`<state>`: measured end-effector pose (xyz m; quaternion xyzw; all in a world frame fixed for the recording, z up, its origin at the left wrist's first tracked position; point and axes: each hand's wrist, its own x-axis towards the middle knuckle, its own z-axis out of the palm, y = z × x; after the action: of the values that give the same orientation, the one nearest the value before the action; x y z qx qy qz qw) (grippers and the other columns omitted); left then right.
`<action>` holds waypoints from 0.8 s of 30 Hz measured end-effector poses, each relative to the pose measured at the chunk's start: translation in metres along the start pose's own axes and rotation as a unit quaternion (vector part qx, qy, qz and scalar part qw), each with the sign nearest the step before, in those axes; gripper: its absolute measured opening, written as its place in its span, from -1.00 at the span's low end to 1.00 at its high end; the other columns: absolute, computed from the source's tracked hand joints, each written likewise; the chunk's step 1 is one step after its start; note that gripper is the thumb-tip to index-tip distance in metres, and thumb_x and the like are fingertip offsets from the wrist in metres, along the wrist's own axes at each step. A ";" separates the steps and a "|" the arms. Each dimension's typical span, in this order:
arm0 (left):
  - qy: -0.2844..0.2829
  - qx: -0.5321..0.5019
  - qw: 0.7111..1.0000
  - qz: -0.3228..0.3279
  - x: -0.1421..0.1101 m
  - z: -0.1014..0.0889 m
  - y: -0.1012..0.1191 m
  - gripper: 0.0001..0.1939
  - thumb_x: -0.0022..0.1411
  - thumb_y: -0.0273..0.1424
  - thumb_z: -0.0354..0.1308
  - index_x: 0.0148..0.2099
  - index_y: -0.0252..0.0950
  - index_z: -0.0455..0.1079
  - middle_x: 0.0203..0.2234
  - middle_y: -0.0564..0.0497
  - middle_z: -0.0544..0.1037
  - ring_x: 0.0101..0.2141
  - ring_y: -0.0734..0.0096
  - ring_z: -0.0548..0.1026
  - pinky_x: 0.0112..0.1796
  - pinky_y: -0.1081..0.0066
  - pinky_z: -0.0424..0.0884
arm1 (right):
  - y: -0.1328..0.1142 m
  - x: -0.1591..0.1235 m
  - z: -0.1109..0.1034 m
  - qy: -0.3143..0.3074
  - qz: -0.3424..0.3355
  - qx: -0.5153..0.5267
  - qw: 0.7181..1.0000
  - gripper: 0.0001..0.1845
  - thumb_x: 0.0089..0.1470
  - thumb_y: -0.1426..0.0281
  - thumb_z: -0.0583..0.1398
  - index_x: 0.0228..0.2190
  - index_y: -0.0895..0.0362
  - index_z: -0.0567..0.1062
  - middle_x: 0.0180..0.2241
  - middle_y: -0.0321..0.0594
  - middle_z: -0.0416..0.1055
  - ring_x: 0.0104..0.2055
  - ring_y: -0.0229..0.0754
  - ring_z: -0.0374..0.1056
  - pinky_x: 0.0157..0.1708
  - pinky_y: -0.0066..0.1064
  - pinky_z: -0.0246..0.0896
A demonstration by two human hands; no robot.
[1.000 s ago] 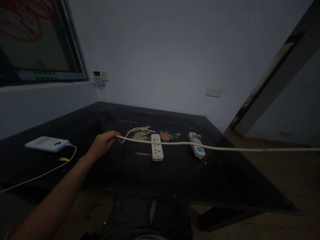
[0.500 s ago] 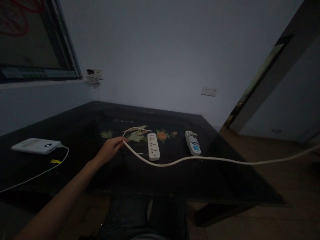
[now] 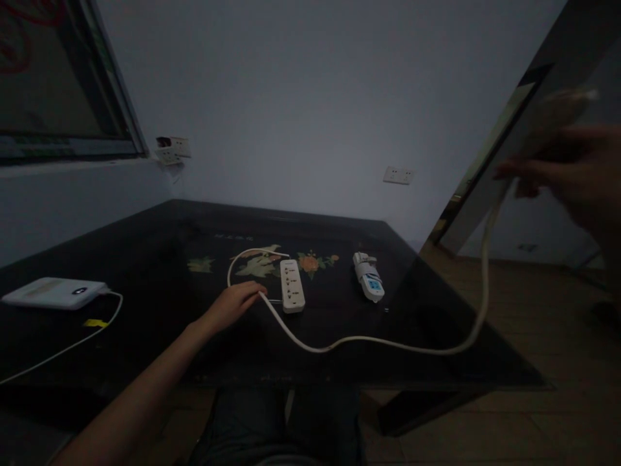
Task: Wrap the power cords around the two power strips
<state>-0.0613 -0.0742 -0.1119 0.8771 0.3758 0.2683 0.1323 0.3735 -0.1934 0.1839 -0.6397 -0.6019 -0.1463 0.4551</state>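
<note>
A white power strip point(image 3: 292, 287) lies on the dark table, its sockets facing up. From its far end a white power cord point(image 3: 334, 344) loops round to the left and then runs off to the right. Just left of the strip, my left hand point(image 3: 241, 299) pinches the cord close to the tabletop. My right hand point(image 3: 572, 169), raised at the right edge and blurred, grips the cord's other end. A pale shape, possibly the plug, sticks out above those fingers, too smeared to make out.
A second white strip point(image 3: 369, 277) with its cord bundled lies further right on the black table point(image 3: 145, 259). At the left is a white power bank point(image 3: 54, 293) with a thin cable. Wall sockets point(image 3: 398, 175) sit behind the table.
My right hand has come into view at the right, lifting the cord's end. My left hand has slid along the cord, rightward and nearer to me. The view has shifted slightly.
</note>
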 end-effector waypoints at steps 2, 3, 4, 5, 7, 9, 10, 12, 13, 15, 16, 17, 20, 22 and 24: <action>-0.008 -0.008 1.000 0.004 -0.002 0.003 0.003 -0.73 0.32 -0.37 -0.10 -0.12 -0.24 0.43 -0.20 -0.03 0.55 -0.15 0.33 0.49 -0.11 0.36 0.38 | -0.018 0.010 0.019 -0.034 -0.003 -0.035 0.999 -0.62 0.03 0.14 0.21 -0.58 0.21 0.40 -0.60 -0.34 0.32 -0.61 -0.50 0.11 -0.55 -0.43 0.00; -0.012 -0.009 1.000 0.004 -0.004 0.005 0.005 -0.73 0.32 -0.39 -0.10 -0.11 -0.24 0.42 -0.20 -0.03 0.54 -0.15 0.33 0.49 -0.11 0.35 0.38 | -0.023 0.017 0.032 -0.077 -0.007 -0.026 0.997 -0.60 0.09 0.17 0.18 -0.57 0.25 0.39 -0.62 -0.34 0.33 -0.63 -0.52 0.09 -0.55 -0.46 0.01; -0.016 -0.008 1.000 0.004 -0.006 0.006 0.007 -0.73 0.32 -0.40 -0.10 -0.09 -0.23 0.42 -0.19 -0.03 0.53 -0.14 0.33 0.48 -0.11 0.34 0.38 | -0.026 0.024 0.045 -0.115 -0.006 -0.014 0.993 -0.60 0.15 0.20 0.13 -0.52 0.29 0.41 -0.62 -0.33 0.34 -0.64 -0.54 0.08 -0.55 -0.48 0.01; -0.021 -0.005 1.000 0.005 -0.009 0.008 0.009 -0.73 0.32 -0.41 -0.10 -0.08 -0.23 0.42 -0.19 -0.03 0.53 -0.14 0.33 0.48 -0.11 0.34 0.38 | -0.026 0.032 0.060 -0.144 -0.001 -0.008 0.990 -0.59 0.21 0.23 0.07 -0.45 0.34 0.42 -0.63 -0.31 0.34 -0.66 -0.55 0.04 -0.58 -0.52 -0.02; -0.040 0.007 0.999 0.009 -0.014 0.014 0.016 -0.73 0.32 -0.41 -0.09 -0.08 -0.22 0.43 -0.19 -0.04 0.52 -0.14 0.32 0.47 -0.12 0.33 0.38 | -0.020 0.047 0.092 -0.163 0.027 -0.029 0.986 -0.60 0.27 0.27 0.02 -0.29 0.40 0.41 -0.62 -0.26 0.38 -0.68 -0.54 0.00 -0.61 -0.56 -0.08; -0.064 0.014 0.998 0.023 -0.019 0.020 0.023 -0.73 0.33 -0.40 -0.09 -0.08 -0.21 0.43 -0.19 -0.03 0.52 -0.14 0.32 0.46 -0.11 0.33 0.37 | -0.013 0.055 0.126 -0.182 0.040 -0.038 0.982 -0.65 0.27 0.30 0.05 -0.27 0.39 0.42 -0.55 -0.17 0.43 -0.66 -0.50 0.06 -0.62 -0.56 -0.04; -0.076 0.012 0.996 0.033 -0.021 0.024 0.026 -0.73 0.34 -0.40 -0.09 -0.08 -0.20 0.43 -0.19 -0.03 0.52 -0.13 0.32 0.45 -0.10 0.32 0.36 | -0.009 0.055 0.143 -0.201 0.051 -0.045 0.977 -0.67 0.27 0.32 0.04 -0.25 0.38 0.43 -0.49 -0.13 0.45 -0.65 -0.48 0.09 -0.62 -0.56 -0.01; -0.090 0.001 0.995 0.052 -0.024 0.030 0.032 -0.73 0.35 -0.42 -0.09 -0.05 -0.19 0.41 -0.17 -0.03 0.51 -0.10 0.32 0.42 -0.06 0.31 0.32 | -0.004 0.049 0.179 -0.289 0.083 -0.075 0.951 -0.69 0.30 0.37 -0.01 -0.16 0.34 0.41 -0.36 -0.10 0.47 -0.58 -0.43 0.20 -0.58 -0.54 0.11; -0.092 -0.005 0.994 0.058 -0.025 0.033 0.035 -0.73 0.35 -0.43 -0.10 -0.04 -0.19 0.40 -0.15 -0.03 0.50 -0.08 0.32 0.41 -0.04 0.30 0.31 | -0.002 0.042 0.197 -0.313 0.087 -0.080 0.942 -0.74 0.28 0.39 0.03 -0.16 0.32 0.42 -0.33 -0.11 0.47 -0.53 -0.40 0.27 -0.54 -0.52 0.18; -0.088 -0.015 0.994 0.060 -0.027 0.036 0.038 -0.72 0.35 -0.44 -0.10 -0.01 -0.18 0.39 -0.13 -0.04 0.48 -0.05 0.32 0.38 -0.01 0.29 0.28 | 0.001 0.025 0.233 -0.361 0.094 -0.091 0.923 -0.77 0.22 0.38 0.12 -0.14 0.26 0.43 -0.25 -0.15 0.45 -0.38 -0.29 0.38 -0.40 -0.42 0.32; -0.085 -0.018 0.995 0.059 -0.028 0.037 0.038 -0.72 0.35 -0.45 -0.09 -0.01 -0.17 0.38 -0.12 -0.04 0.47 -0.04 0.32 0.37 -0.01 0.29 0.27 | 0.002 0.015 0.251 -0.382 0.096 -0.098 0.914 -0.74 0.20 0.33 0.15 -0.12 0.21 0.42 -0.19 -0.17 0.43 -0.29 -0.23 0.40 -0.32 -0.33 0.37; -0.083 -0.018 0.995 0.059 -0.029 0.037 0.039 -0.73 0.34 -0.46 -0.08 -0.01 -0.17 0.38 -0.12 -0.04 0.46 -0.04 0.32 0.36 0.00 0.29 0.27 | 0.003 0.005 0.268 -0.398 0.095 -0.105 0.906 -0.70 0.18 0.31 0.16 -0.09 0.20 0.41 -0.12 -0.15 0.41 -0.21 -0.18 0.40 -0.25 -0.26 0.38; -0.082 -0.009 0.994 0.068 -0.030 0.038 0.040 -0.73 0.32 -0.49 -0.06 -0.01 -0.18 0.37 -0.13 -0.04 0.45 -0.05 0.31 0.36 0.00 0.26 0.26 | 0.006 -0.025 0.311 -0.416 0.087 -0.134 0.895 -0.67 0.18 0.30 0.16 -0.03 0.16 0.38 -0.03 -0.11 0.36 -0.09 -0.11 0.37 -0.14 -0.18 0.35; -0.082 0.002 0.994 0.077 -0.030 0.038 0.041 -0.72 0.31 -0.49 -0.05 -0.01 -0.18 0.37 -0.13 -0.05 0.45 -0.06 0.30 0.36 -0.01 0.24 0.26 | 0.007 -0.042 0.331 -0.415 0.080 -0.155 0.893 -0.65 0.18 0.30 0.17 -0.02 0.18 0.37 -0.02 -0.09 0.35 -0.08 -0.09 0.36 -0.13 -0.15 0.34; -0.078 0.010 0.993 0.083 -0.030 0.039 0.042 -0.73 0.31 -0.49 -0.04 0.00 -0.18 0.36 -0.12 -0.05 0.44 -0.06 0.29 0.36 -0.02 0.23 0.27 | 0.008 -0.057 0.346 -0.412 0.076 -0.174 0.891 -0.65 0.18 0.30 0.16 -0.02 0.18 0.37 -0.02 -0.09 0.35 -0.08 -0.09 0.36 -0.13 -0.15 0.34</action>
<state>-0.0314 -0.1259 -0.1368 0.9247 0.2934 0.2053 0.1296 0.2430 0.0336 -0.0493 -0.7552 -0.6500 0.0625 0.0576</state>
